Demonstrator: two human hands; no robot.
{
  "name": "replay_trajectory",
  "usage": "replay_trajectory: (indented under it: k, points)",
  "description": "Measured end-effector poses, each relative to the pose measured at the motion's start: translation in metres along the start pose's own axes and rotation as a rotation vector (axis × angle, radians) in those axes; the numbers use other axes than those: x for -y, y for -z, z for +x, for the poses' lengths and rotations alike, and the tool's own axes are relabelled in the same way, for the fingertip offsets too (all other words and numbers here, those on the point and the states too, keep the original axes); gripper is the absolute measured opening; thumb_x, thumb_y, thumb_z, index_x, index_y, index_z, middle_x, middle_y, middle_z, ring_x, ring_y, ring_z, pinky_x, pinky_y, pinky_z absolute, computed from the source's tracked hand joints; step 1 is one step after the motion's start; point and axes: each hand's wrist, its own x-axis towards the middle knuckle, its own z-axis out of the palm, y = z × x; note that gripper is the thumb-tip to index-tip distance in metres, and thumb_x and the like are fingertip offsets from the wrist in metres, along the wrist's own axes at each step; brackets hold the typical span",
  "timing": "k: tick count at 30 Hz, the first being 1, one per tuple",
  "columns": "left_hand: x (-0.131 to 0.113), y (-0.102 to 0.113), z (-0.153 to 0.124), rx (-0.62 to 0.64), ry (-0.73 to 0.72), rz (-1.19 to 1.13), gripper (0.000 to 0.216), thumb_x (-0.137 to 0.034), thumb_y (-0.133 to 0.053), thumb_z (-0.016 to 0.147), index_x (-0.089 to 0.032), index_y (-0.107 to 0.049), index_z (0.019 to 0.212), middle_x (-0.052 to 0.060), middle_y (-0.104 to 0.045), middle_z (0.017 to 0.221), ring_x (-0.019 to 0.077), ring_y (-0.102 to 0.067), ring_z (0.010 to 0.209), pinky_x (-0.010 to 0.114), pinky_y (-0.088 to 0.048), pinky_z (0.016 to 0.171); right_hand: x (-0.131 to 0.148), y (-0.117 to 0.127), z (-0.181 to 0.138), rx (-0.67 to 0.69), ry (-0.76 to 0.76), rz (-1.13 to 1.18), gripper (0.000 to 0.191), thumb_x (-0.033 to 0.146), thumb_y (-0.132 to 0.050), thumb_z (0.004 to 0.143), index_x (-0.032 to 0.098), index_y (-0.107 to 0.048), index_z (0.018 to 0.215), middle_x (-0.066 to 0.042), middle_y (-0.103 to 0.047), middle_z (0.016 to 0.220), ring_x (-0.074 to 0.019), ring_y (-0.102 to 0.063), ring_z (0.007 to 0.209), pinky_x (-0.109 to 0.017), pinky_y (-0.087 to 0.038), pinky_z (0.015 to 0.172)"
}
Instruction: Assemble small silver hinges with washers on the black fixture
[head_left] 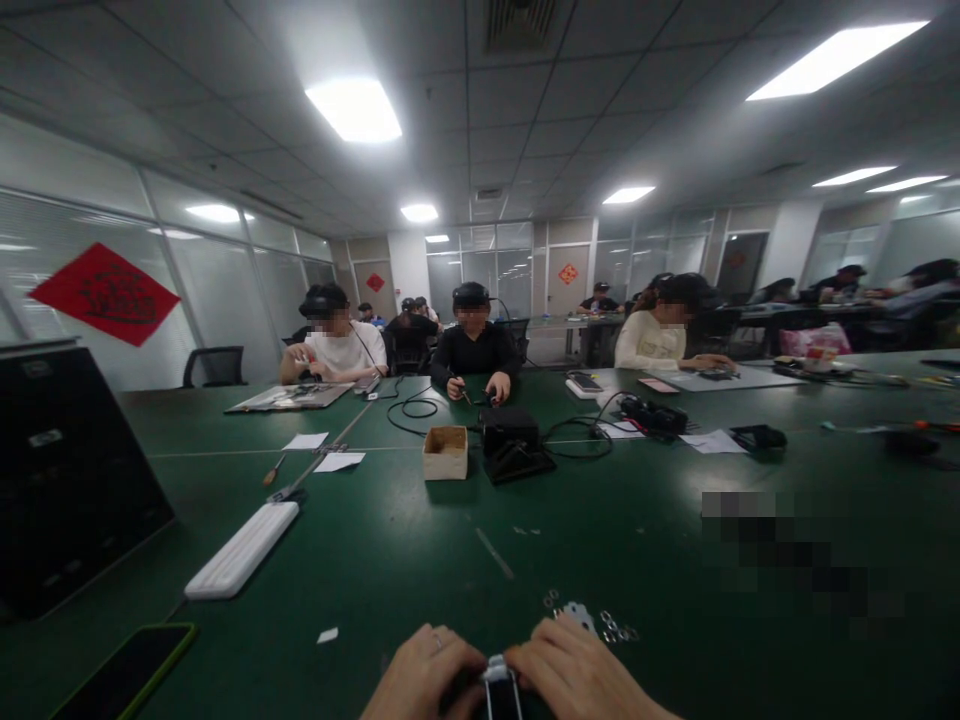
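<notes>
In the head view, a small frame (502, 690) sits at the near edge of the green table (360, 550), a little right of the middle; it has pale metallic sides, a light block at its far end and a dark middle, its near end cut off. The left hand (435, 672) and right hand (579, 668) hold it between them, fingers bent inward and closed on its far corners, thumbs mostly hidden. Just beyond the right hand lie metal rings (619, 628) and a flat pale piece (580, 614).
</notes>
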Motion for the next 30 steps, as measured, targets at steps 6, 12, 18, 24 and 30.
replay_trajectory:
  k: [6, 12, 18, 24, 30]
  points:
    - [0.016, -0.02, -0.002, -0.116, -0.085, 0.0, 0.016, -0.013, -0.055, 0.08, -0.023, -0.06, 0.092, 0.0, -0.066, 0.077, 0.0155, -0.061, 0.067, 0.023, -0.043, 0.062, 0.001, 0.0, 0.0, 0.025, -0.003, 0.047, 0.023, 0.026, -0.037, 0.099, 0.014, -0.057, 0.104, -0.003, -0.068, 0.079, -0.0145, -0.056, 0.068, -0.025, -0.038, 0.06]
    - [0.02, -0.024, -0.005, -0.085, -0.072, 0.011, 0.019, -0.013, -0.055, 0.08, -0.024, -0.059, 0.096, 0.0, -0.066, 0.079, 0.0155, -0.061, 0.069, 0.023, -0.044, 0.064, -0.002, -0.003, -0.001, -0.009, -0.006, 0.074, 0.027, 0.023, -0.033, 0.1, 0.014, -0.058, 0.104, -0.003, -0.067, 0.077, -0.0144, -0.058, 0.067, -0.025, -0.04, 0.057]
    - [0.013, -0.016, -0.001, -0.084, -0.08, 0.074, 0.024, -0.007, -0.054, 0.071, -0.022, -0.058, 0.089, -0.001, -0.067, 0.077, 0.0146, -0.061, 0.067, 0.022, -0.043, 0.059, -0.004, -0.01, -0.002, -0.085, 0.032, 0.031, 0.022, 0.022, -0.037, 0.098, 0.014, -0.057, 0.105, -0.005, -0.069, 0.086, -0.0157, -0.06, 0.076, -0.026, -0.044, 0.066]
    - [-0.002, -0.003, 0.004, -0.052, -0.006, 0.12, 0.02, -0.007, -0.058, 0.071, -0.021, -0.057, 0.085, -0.001, -0.066, 0.078, 0.0145, -0.061, 0.068, 0.021, -0.043, 0.059, -0.004, -0.013, -0.002, -0.109, -0.047, 0.047, 0.025, 0.027, -0.035, 0.097, 0.017, -0.058, 0.099, -0.004, -0.066, 0.081, -0.0161, -0.057, 0.072, -0.027, -0.043, 0.066]
    - [0.006, -0.012, 0.002, -0.062, -0.023, 0.151, 0.019, -0.008, -0.057, 0.069, -0.021, -0.055, 0.082, -0.002, -0.065, 0.074, 0.014, -0.059, 0.064, 0.022, -0.04, 0.057, -0.003, -0.007, 0.0, -0.118, -0.045, 0.057, 0.029, 0.027, -0.029, 0.099, 0.017, -0.057, 0.097, -0.003, -0.065, 0.078, -0.0152, -0.057, 0.069, -0.027, -0.04, 0.064]
